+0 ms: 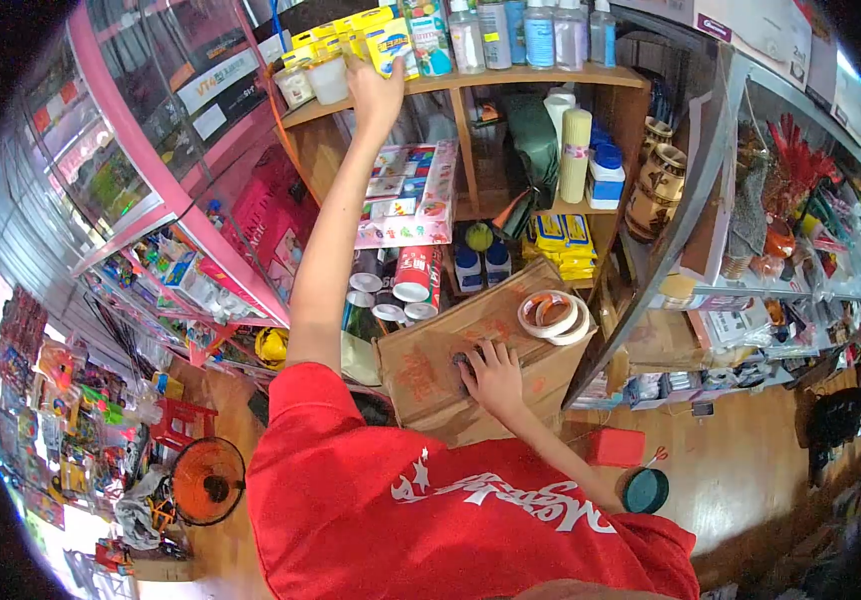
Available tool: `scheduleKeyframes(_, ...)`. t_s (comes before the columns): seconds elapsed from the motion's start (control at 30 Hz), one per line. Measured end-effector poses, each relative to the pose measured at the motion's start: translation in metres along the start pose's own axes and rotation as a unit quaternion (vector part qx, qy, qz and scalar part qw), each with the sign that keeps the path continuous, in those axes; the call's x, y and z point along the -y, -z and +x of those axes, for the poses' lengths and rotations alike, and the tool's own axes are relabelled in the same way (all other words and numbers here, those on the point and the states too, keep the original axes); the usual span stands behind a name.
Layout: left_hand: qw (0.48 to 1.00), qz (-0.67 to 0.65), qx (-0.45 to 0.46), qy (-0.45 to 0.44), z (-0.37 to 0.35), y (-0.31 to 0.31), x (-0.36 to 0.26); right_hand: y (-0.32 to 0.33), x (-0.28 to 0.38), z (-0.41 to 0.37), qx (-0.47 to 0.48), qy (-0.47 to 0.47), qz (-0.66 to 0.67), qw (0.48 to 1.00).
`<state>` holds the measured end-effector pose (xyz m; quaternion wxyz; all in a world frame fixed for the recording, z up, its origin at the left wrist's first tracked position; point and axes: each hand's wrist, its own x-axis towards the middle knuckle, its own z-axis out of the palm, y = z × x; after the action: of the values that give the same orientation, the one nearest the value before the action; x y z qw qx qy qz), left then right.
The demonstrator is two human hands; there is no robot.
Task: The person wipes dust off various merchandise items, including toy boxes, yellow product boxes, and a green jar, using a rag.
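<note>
My left hand (pixel 377 88) reaches to the top of the wooden shelf, fingers closed around a yellow packet (pixel 390 44) with a blue and white label. Beside it stand more yellow packets (pixel 335 38) and a white tub (pixel 328 80). My right hand (pixel 495 380) rests low on a brown cardboard box (pixel 430 390), fingers bent. A small dark grey thing (pixel 461 361) shows at its thumb and fingertips; I cannot tell what it is. Rolls of pale tape (pixel 554 316) lie on the same box, up and to the right of that hand.
Clear bottles (pixel 467 38) line the shelf top (pixel 490 76). Below are a patterned gift box (pixel 405 195), red cups (pixel 413 272) and yellow packs (pixel 562 240). A pink-framed cabinet (pixel 165 190) flanks the left, a metal-framed rack (pixel 685 190) the right. A fan (pixel 208 481) stands behind.
</note>
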<state>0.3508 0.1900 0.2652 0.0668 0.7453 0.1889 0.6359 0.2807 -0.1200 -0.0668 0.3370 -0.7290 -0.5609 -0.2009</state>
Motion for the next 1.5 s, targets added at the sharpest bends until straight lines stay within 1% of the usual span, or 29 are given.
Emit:
scheduleKeyframes(0.03,1.000,0.005,0.003,0.020,0.000,-0.001,0.001,0.000,0.000,-0.001,0.003,0.001,0.000,1.000)
scheduleKeyframes(0.13,0.999,0.036,-0.013,0.004,0.003,-0.004,0.018,0.000,0.000,0.000,0.003,0.006,0.000,1.000)
scheduleKeyframes(0.23,0.999,0.036,-0.005,0.025,-0.001,0.002,0.021,-0.001,0.000,0.001,0.007,0.005,0.004,1.000)
scheduleKeyframes(0.33,0.998,-0.055,0.001,0.038,-0.003,0.022,0.014,0.000,0.001,0.002,0.005,0.002,-0.003,1.000)
scheduleKeyframes(0.37,0.995,-0.055,-0.039,0.073,-0.012,0.029,0.006,0.000,0.001,0.002,0.000,0.002,0.000,1.000)
scheduleKeyframes(0.4,0.984,-0.144,-0.034,0.095,-0.022,0.042,-0.009,-0.001,0.001,0.002,-0.006,0.002,0.002,1.000)
scheduleKeyframes(0.47,0.937,-0.319,-0.023,0.138,-0.050,0.070,-0.033,-0.002,0.000,0.000,-0.007,-0.004,0.014,1.000)
scheduleKeyframes(0.53,0.905,-0.362,0.032,0.220,-0.093,0.096,-0.035,-0.003,-0.001,-0.003,0.003,-0.010,0.033,0.999)
scheduleKeyframes(0.6,0.841,-0.424,0.062,0.330,-0.148,0.122,-0.047,-0.002,-0.005,-0.003,0.006,-0.014,0.092,0.996)
scheduleKeyframes(0.63,0.788,-0.474,0.074,0.386,-0.179,0.131,-0.046,0.000,-0.007,-0.004,0.009,-0.017,0.121,0.993)
scheduleKeyframes(0.67,0.727,-0.521,0.084,0.439,-0.209,0.137,-0.043,0.006,-0.009,-0.004,-0.012,-0.060,0.176,0.982)
scheduleKeyframes(0.73,0.666,-0.578,0.053,0.469,-0.262,0.147,-0.051,0.027,-0.007,0.000,-0.054,-0.146,0.281,0.947)
scheduleKeyframes(0.8,0.649,-0.579,0.048,0.491,-0.297,0.159,-0.070,0.055,0.004,0.017,-0.143,-0.142,0.329,0.923)
scheduleKeyframes(0.83,0.655,-0.578,0.052,0.484,-0.315,0.162,-0.073,0.068,0.010,0.027,-0.187,-0.139,0.351,0.907)
scheduleKeyframes(0.87,0.660,-0.577,0.056,0.478,-0.335,0.163,-0.074,0.077,0.015,0.034,-0.185,-0.111,0.333,0.918)
scheduleKeyframes(0.93,0.701,-0.519,0.035,0.488,-0.356,0.168,-0.092,0.089,0.029,0.044,-0.178,-0.056,0.296,0.937)
scheduleKeyframes(1.0,0.692,-0.499,0.033,0.520,-0.358,0.180,-0.113,0.089,0.045,0.053,-0.096,0.003,0.252,0.963)
scheduleKeyframes(1.03,0.690,-0.508,0.027,0.514,-0.362,0.183,-0.112,0.088,0.049,0.055,-0.055,0.036,0.231,0.971)
scheduleKeyframes(1.1,0.690,-0.526,0.016,0.497,-0.365,0.190,-0.103,0.079,0.052,0.043,-0.036,0.044,0.238,0.970)
scheduleKeyframes(1.13,0.707,-0.508,0.023,0.492,-0.366,0.191,-0.102,0.073,0.053,0.040,-0.028,0.049,0.242,0.969)
scheduleKeyframes(1.17,0.723,-0.488,0.031,0.488,-0.369,0.192,-0.104,0.070,0.053,0.038,-0.052,0.049,0.230,0.971)
scheduleKeyframes(1.2,0.738,-0.467,0.040,0.485,-0.370,0.195,-0.107,0.071,0.054,0.040,-0.066,0.019,0.252,0.965)
scheduleKeyframes(1.23,0.704,-0.490,0.056,0.512,-0.371,0.200,-0.110,0.073,0.055,0.046,-0.079,-0.012,0.272,0.959)
scheduleKeyframes(1.27,0.707,-0.493,0.067,0.503,-0.368,0.203,-0.114,0.077,0.055,0.053,-0.094,-0.044,0.291,0.951)
scheduleKeyframes(1.3,0.710,-0.497,0.079,0.493,-0.364,0.205,-0.118,0.080,0.054,0.063,-0.110,-0.039,0.298,0.947)
scheduleKeyframes(1.33,0.711,-0.503,0.093,0.483,-0.362,0.206,-0.120,0.082,0.055,0.068,-0.107,-0.026,0.295,0.949)
scheduleKeyframes(1.4,0.697,-0.520,0.071,0.489,-0.365,0.204,-0.116,0.085,0.056,0.071,-0.100,0.002,0.285,0.953)
scheduleKeyframes(1.43,0.690,-0.528,0.061,0.491,-0.365,0.204,-0.113,0.084,0.058,0.069,-0.111,0.023,0.291,0.950)
scheduleKeyframes(1.5,0.674,-0.534,0.033,0.509,-0.362,0.205,-0.105,0.085,0.062,0.057,-0.085,0.009,0.298,0.951)
